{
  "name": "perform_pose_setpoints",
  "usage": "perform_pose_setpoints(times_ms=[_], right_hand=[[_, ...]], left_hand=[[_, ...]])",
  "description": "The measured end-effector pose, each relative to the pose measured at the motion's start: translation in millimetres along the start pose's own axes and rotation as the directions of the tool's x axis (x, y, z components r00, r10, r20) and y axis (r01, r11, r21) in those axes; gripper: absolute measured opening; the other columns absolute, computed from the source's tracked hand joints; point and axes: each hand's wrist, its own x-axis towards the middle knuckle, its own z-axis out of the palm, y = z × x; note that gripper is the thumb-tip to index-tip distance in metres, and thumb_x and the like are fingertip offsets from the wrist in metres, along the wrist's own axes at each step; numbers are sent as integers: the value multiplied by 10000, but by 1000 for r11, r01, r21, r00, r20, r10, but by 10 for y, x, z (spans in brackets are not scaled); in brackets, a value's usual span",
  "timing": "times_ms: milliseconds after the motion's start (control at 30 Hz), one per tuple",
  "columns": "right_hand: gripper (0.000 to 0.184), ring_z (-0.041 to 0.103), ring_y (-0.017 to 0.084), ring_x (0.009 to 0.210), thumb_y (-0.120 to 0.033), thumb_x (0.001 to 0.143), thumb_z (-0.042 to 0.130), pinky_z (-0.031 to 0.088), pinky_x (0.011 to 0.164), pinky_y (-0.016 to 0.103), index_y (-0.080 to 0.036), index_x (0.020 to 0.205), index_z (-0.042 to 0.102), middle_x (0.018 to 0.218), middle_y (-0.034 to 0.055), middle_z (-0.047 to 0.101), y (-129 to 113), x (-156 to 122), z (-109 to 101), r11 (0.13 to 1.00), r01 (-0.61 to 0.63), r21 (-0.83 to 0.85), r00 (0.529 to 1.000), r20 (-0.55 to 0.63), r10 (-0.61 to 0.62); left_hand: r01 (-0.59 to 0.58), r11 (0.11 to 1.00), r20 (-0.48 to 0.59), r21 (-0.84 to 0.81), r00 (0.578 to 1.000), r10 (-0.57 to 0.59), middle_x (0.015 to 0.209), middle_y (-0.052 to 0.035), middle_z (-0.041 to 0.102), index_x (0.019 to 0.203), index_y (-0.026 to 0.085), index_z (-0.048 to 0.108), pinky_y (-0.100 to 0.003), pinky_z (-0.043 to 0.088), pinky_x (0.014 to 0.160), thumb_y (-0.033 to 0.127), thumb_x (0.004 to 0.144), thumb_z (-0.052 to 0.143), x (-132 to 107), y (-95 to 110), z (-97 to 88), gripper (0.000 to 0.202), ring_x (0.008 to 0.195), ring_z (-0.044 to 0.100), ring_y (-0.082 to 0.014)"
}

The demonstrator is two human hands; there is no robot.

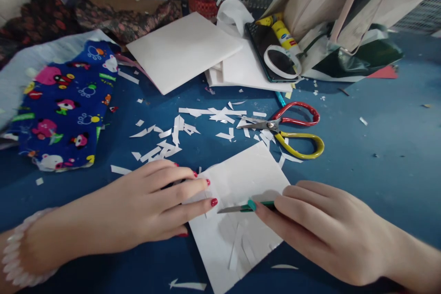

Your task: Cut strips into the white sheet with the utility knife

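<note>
A white card [250, 170] lies slanted on the blue table, with thin cut paper strips [235, 245] on its lower part. My left hand [138, 206] rests with fingers spread, its fingertips on the card's left side. In my right hand [324, 225] is a slim green-handled craft knife [234, 209], pinched between thumb and fingers. Its pointed metal end reaches left over the card, close to my left index finger. Whether the tip touches the surface, I cannot tell. Behind the card lie scissors [272, 125] with one red and one yellow handle, blades slightly apart.
White paper scraps [165, 147] litter the table. Behind them are a white board [186, 50], a phone [262, 46], a white tape ring [282, 62] and a yellow glue stick [284, 34]. Blue patterned cloth [69, 105] lies left; a paper bag [317, 0] stands back right.
</note>
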Motion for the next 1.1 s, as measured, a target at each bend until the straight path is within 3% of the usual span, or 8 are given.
perform_pose_setpoints(times_ms=[200, 400, 633, 1100], right_hand=[[212, 553, 118, 588, -111, 1040, 362, 400, 524, 293, -126, 1037, 573, 772, 18, 653, 68, -40, -4, 985, -70, 159, 998, 7, 70], [76, 555, 109, 591, -152, 1013, 497, 387, 544, 281, -161, 987, 567, 771, -3, 638, 183, -132, 53, 965, -176, 194, 982, -35, 186], [177, 539, 113, 614, -157, 1013, 476, 394, 569, 271, -200, 1112, 617, 849, 4, 654, 220, -196, 68, 968, -166, 189, 986, 5, 168], [152, 541, 109, 621, -150, 1005, 492, 390, 563, 264, -200, 1094, 604, 851, -2, 654, 230, -192, 77, 953, -195, 230, 981, 50, 189]], left_hand=[[-16, 1000, 15, 5, 1000, 16, 1276, -53, 639, 1308, 228, 596, -431, 345, 1034, 245, 1102, 374, -23, -18, 5, 303, 1152, 539, -252], [-70, 998, -9, 4, 997, 70, 1217, -44, 665, 1285, 239, 612, -426, 335, 1018, 161, 1099, 339, -13, -12, -36, 339, 1134, 539, -243], [-72, 997, 1, 13, 997, 72, 1202, -37, 676, 1263, 232, 631, -398, 349, 1024, 70, 1064, 294, -26, -4, -36, 424, 1123, 554, -228], [-63, 998, 13, -2, 998, 63, 1223, -35, 666, 1281, 232, 627, -392, 346, 1033, 81, 1067, 314, -14, -12, -33, 409, 1140, 550, -225]])
